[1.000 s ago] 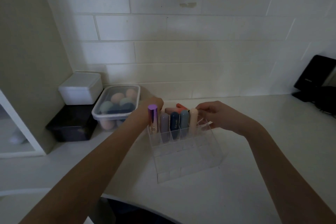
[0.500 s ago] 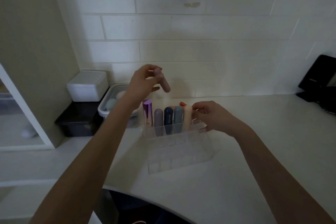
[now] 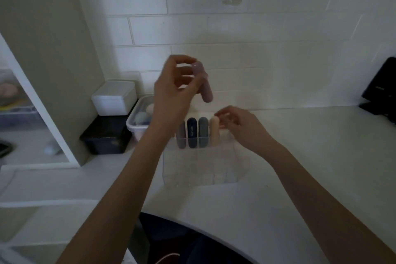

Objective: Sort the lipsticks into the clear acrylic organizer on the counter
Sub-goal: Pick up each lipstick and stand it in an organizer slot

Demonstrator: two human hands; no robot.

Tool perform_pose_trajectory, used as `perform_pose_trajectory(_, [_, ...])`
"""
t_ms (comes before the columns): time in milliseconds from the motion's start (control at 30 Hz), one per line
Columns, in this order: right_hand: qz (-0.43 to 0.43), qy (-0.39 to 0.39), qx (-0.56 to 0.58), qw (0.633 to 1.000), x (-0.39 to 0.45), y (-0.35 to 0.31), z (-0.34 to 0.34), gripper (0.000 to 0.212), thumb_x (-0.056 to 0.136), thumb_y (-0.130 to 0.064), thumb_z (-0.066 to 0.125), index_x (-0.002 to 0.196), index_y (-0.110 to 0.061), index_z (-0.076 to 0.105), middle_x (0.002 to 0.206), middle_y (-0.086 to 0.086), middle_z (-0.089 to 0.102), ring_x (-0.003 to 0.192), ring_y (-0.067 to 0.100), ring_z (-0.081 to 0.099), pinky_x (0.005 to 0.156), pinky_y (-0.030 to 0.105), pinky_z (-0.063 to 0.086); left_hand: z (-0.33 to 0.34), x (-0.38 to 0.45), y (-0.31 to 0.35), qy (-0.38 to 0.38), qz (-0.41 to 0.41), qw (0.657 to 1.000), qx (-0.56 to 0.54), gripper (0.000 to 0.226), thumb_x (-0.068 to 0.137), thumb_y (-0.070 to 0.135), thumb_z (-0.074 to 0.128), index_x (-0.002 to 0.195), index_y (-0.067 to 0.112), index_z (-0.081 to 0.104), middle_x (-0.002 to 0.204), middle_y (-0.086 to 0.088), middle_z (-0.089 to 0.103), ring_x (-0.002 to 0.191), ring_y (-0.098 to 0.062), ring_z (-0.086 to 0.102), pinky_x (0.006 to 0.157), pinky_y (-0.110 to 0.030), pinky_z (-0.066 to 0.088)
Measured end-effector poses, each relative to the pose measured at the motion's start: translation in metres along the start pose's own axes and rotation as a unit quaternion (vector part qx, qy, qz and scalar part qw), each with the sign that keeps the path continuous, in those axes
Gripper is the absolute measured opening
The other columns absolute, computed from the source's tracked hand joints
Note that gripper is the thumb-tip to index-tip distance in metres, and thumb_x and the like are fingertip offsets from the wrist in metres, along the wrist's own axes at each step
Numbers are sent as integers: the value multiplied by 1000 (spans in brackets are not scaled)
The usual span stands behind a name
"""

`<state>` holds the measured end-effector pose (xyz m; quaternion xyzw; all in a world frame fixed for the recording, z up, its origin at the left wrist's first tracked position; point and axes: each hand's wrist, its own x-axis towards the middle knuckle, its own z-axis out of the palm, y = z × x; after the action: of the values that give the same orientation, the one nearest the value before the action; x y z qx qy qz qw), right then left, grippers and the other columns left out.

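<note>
Pinching a mauve lipstick (image 3: 205,88) in left hand (image 3: 173,92), tilted, raised above clear acrylic organizer (image 3: 203,163) at counter (image 3: 300,167) centre. Curling right hand (image 3: 240,126) at organizer's two o'clock corner, fingertips touching peach lipstick (image 3: 215,133); grip unclear.

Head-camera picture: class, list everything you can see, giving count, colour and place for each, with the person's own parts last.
organizer: one, clear, on the counter.
standing lipsticks: four visible, grey, navy, grey-blue, peach, organizer's back row.
held lipstick: one, dusty pink, above the organizer.
counter: one, white.
white box: one, atop the black box.
clear tub: one, holding pastel sponges, left of the organizer.
black object: one, far right.
left hand: grips the held lipstick.
right hand: at the organizer's back right.
</note>
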<state>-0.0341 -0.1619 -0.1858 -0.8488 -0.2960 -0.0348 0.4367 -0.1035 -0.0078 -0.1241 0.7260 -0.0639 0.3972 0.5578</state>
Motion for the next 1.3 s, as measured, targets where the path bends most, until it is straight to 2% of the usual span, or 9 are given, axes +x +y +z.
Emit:
perform_pose_trajectory(67, [-45, 64, 72, 994, 0, -10, -5, 17, 98, -21, 45, 105, -23, 60, 98, 0, 70, 87, 15, 67, 73, 27, 52, 14, -13, 0, -31, 11, 999, 43, 23, 82, 14, 68, 100, 18, 54, 89, 4, 69, 78, -6, 68, 71, -20, 56])
perform_pose_trajectory(167, [-49, 34, 275, 959, -6, -28, -16, 24, 100, -17, 42, 118, -17, 57, 97, 11, 70, 87, 19, 70, 72, 28, 58, 24, -28, -9, -46, 18, 995, 84, 20, 83, 21, 69, 97, 21, 55, 81, 16, 65, 73, 3, 64, 63, -8, 49])
perform_pose_trajectory(333, [-39, 8, 315, 948, -10, -37, -24, 22, 94, -14, 56, 114, -7, 61, 92, 17, 72, 86, 25, 72, 75, 44, 60, 30, -39, -18, -1, 65, 985, 163, 18, 82, 24, 70, 95, 16, 60, 75, 17, 59, 70, -7, 61, 64, -25, 52])
perform_pose_trajectory(600, [-23, 77, 287, 955, -9, -36, -25, 7, 87, -10, 66, 92, -7, 62, 80, 14, 73, 71, 26, 73, 62, 49, 61, 35, -52, -40, -52, 123, 967, 215, 50, 77, 34, 70, 121, 17, 54, 107, 9, 62, 92, -5, 56, 76, -25, 50])
perform_pose_trajectory(733, [-6, 71, 335, 940, -8, -32, -30, 15, 88, -7, 64, 84, -6, 49, 84, 18, 72, 76, 25, 73, 65, 37, 61, 35, -55, -47, -20, 174, 963, 206, 38, 83, 6, 62, 121, 5, 58, 119, -9, 63, 107, -18, 57, 91, -33, 51])
perform_pose_trajectory(800, [-7, 38, 327, 944, -7, -27, -33, 22, 87, -6, 64, 79, -9, 45, 89, 18, 69, 77, 22, 71, 68, 41, 61, 32, -54, -50, 36, 170, 966, 193, 36, 81, -7, 60, 116, 1, 61, 123, -5, 55, 113, -16, 52, 95, -21, 48])
perform_pose_trajectory(1033, [-42, -121, 148, 981, -7, -21, -39, 44, 87, 1, 60, 125, -20, 53, 87, 18, 61, 68, 18, 63, 64, 24, 56, 32, -53, -42, 20, 58, 993, 101, 42, 81, -4, 65, 116, 15, 52, 110, 6, 60, 104, -8, 60, 92, -15, 46])
perform_pose_trajectory(1200, [-31, -79, 115, 990, -6, -26, -36, 23, 92, -31, 60, 112, -21, 56, 77, 17, 63, 60, 5, 60, 60, 23, 46, 30, -53, -39, -19, 55, 992, 110, 37, 85, -6, 56, 116, 14, 55, 104, 22, 57, 94, 10, 58, 81, -7, 45])
perform_pose_trajectory(1300, [-34, -63, 105, 992, -6, -26, -34, 26, 93, -38, 54, 117, -27, 54, 81, 19, 65, 63, 0, 61, 61, 10, 45, 24, -57, -33, -29, 71, 979, 190, 40, 84, 2, 43, 122, 9, 56, 110, 7, 62, 96, -3, 57, 87, -17, 44])
